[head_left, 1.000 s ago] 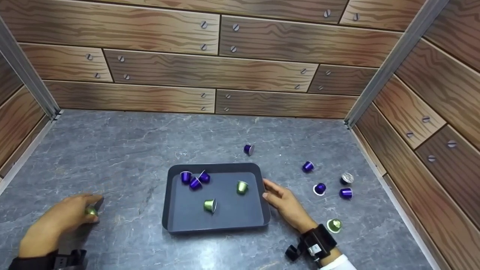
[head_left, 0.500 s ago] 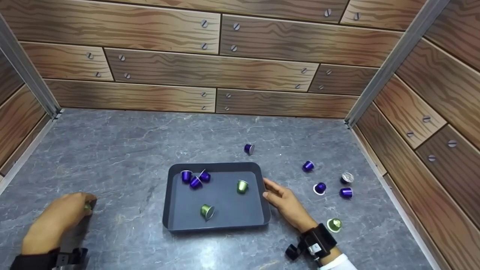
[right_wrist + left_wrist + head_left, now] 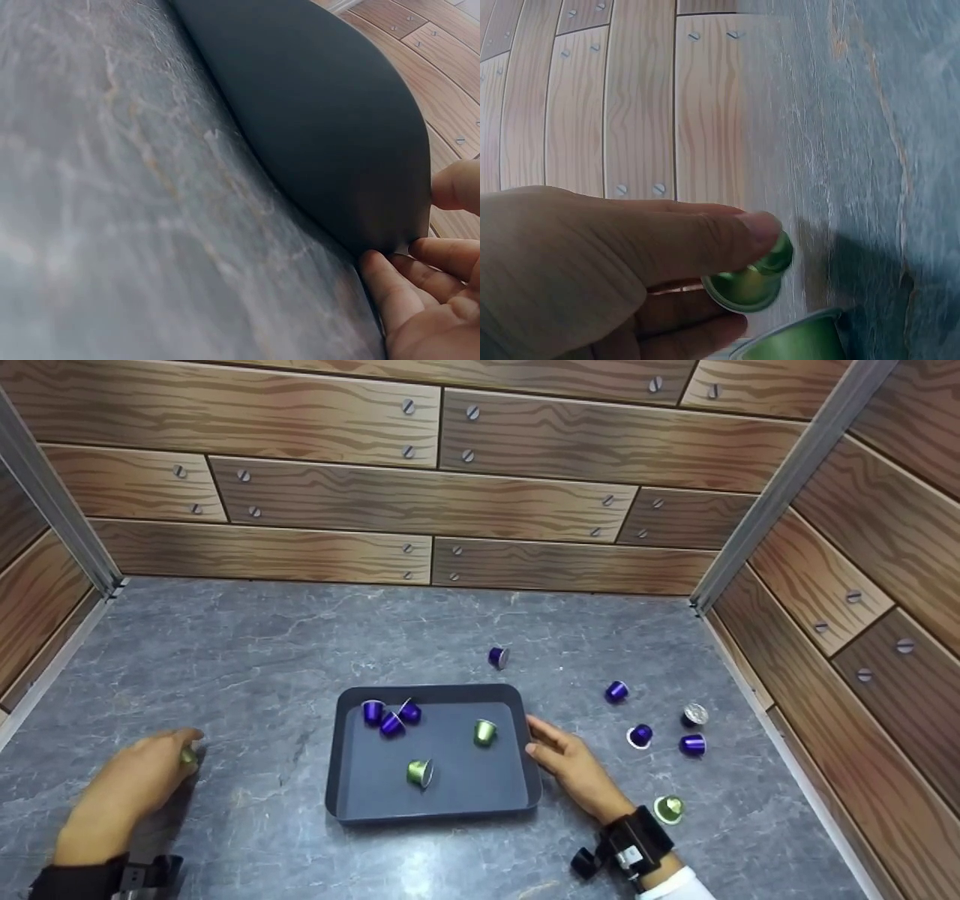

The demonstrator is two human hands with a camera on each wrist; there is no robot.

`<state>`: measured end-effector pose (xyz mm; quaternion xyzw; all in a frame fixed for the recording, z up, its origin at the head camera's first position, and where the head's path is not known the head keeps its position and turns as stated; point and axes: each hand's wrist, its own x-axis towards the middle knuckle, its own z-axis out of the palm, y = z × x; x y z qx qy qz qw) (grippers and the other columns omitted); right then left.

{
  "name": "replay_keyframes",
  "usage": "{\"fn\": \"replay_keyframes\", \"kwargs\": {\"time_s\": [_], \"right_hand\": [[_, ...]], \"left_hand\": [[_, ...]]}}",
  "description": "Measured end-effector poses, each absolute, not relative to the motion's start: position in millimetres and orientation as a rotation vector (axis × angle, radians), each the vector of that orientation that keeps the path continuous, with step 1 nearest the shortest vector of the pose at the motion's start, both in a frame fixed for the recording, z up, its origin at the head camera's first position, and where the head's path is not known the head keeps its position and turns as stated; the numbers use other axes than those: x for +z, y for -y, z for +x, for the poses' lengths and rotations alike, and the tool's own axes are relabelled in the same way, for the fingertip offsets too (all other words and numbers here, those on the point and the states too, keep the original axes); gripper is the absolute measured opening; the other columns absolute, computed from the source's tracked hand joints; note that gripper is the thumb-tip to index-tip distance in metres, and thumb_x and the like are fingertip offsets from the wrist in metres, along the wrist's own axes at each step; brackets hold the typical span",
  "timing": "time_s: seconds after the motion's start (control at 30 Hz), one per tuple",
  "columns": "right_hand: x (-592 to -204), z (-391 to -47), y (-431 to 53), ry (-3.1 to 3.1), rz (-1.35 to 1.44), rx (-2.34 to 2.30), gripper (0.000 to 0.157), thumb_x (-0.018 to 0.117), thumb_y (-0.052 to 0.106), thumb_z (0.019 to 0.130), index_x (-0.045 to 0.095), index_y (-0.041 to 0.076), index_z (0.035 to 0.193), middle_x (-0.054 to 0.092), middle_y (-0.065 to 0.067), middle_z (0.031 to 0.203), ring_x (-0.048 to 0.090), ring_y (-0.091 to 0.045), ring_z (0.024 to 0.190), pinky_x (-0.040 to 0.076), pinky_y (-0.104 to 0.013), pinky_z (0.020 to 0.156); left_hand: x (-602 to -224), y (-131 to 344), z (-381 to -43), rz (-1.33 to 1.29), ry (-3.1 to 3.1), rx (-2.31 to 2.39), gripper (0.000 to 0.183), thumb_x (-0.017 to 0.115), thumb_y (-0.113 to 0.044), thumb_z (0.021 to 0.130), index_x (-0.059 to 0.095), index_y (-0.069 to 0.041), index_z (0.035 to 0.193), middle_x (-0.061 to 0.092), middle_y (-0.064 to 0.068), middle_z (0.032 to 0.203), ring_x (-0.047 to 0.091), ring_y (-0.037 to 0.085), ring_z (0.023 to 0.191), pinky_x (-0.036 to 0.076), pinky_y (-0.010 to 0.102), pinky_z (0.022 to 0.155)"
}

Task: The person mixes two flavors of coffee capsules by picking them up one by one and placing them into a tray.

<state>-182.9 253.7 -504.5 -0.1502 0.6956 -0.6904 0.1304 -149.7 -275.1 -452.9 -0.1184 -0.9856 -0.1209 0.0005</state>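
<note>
Tray (image 3: 450, 799) of dark grey plastic, rectangular with raised walls, sits on the grey marbled tabletop (image 3: 255, 660) with five capsules inside it. Well to the left of the tray, the left hand (image 3: 124, 784) pinches a green capsule (image 3: 742, 291) between thumb and fingers, the capsule's flange showing beneath the thumb in the left wrist view; a second green capsule (image 3: 795, 343) lies just beside it there, cut off by the edge of that view. At the tray's right side, the right hand (image 3: 574, 765) grasps the wall, thumb at the rim and fingertips pressed against the outer face. Three purple capsules (image 3: 391, 725) cluster in the tray's far left corner, one green capsule with its lid side down stands near the right wall, and another lies on its side toward the near edge, silver lid facing right. Beyond the tray's far edge, close to its right corner, a lone purple capsule (image 3: 497, 658) rests on its side. Right of the tray, past the right hand, lie three more purple capsules (image 3: 692, 745), a capsule with its silver lid facing up (image 3: 694, 715), and, nearer the person, a green capsule standing on its flange (image 3: 669, 809). Black wrist straps (image 3: 636, 842) circle both wrists. Wood-plank-patterned walls (image 3: 525, 510) rise behind the tray and on either side.
</note>
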Motion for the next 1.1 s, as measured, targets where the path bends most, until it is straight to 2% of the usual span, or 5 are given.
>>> {"fn": "replay_keyframes", "kwargs": {"time_s": [0.37,0.57,0.7,0.8,1.1], "right_hand": [[-518.3,-183.3,-254.3,-2.021,-0.461,-2.036,0.062,0.056,0.018,0.087,0.027,-0.006,0.136,0.032,-0.024,0.137,0.035,-0.033,0.123,0.038,-0.027,0.095],[-521.6,-179.0,-253.6,-2.001,-0.459,-2.07,0.061,0.056,0.015,0.087,0.026,-0.007,0.135,0.029,-0.025,0.137,0.033,-0.035,0.123,0.037,-0.028,0.096],[-508.3,-174.2,-250.0,-1.986,-0.431,-2.05,0.056,0.05,0.006,0.09,0.022,-0.01,0.135,0.025,-0.028,0.138,0.03,-0.038,0.124,0.037,-0.027,0.096],[-497.5,-172.1,-247.3,-1.979,-0.422,-2.038,0.054,0.046,0.0,0.09,0.019,-0.013,0.135,0.021,-0.031,0.138,0.026,-0.041,0.124,0.036,-0.026,0.096],[-500.2,-180.3,-250.7,-1.998,-0.398,-2.019,0.054,0.047,0.002,0.09,0.021,-0.01,0.136,0.023,-0.027,0.139,0.029,-0.038,0.125,0.031,-0.037,0.1]], "left_hand": [[-452.2,257.3,-148.9,-0.409,2.957,-0.428,0.049,0.067,-0.007,0.075,0.048,0.007,0.118,0.055,0.028,0.104,0.055,0.043,0.085,0.045,0.056,0.073],[-446.5,239.9,-156.9,-0.478,2.897,-0.45,0.049,0.067,-0.007,0.076,0.048,0.004,0.12,0.058,0.02,0.101,0.058,0.035,0.082,0.049,0.05,0.073],[-441.6,226.9,-164.1,-0.525,2.801,-0.463,0.045,0.068,-0.007,0.075,0.052,0.003,0.116,0.06,0.016,0.095,0.059,0.032,0.077,0.05,0.048,0.069],[-437.3,217.0,-170.3,-0.545,2.727,-0.472,0.042,0.068,-0.007,0.075,0.054,0.003,0.113,0.061,0.015,0.091,0.059,0.033,0.076,0.049,0.049,0.068],[-421.7,183.8,-189.5,-0.533,2.616,-0.544,0.037,0.068,-0.013,0.077,0.057,0.002,0.109,0.061,0.018,0.095,0.059,0.035,0.082,0.048,0.051,0.068]]}}
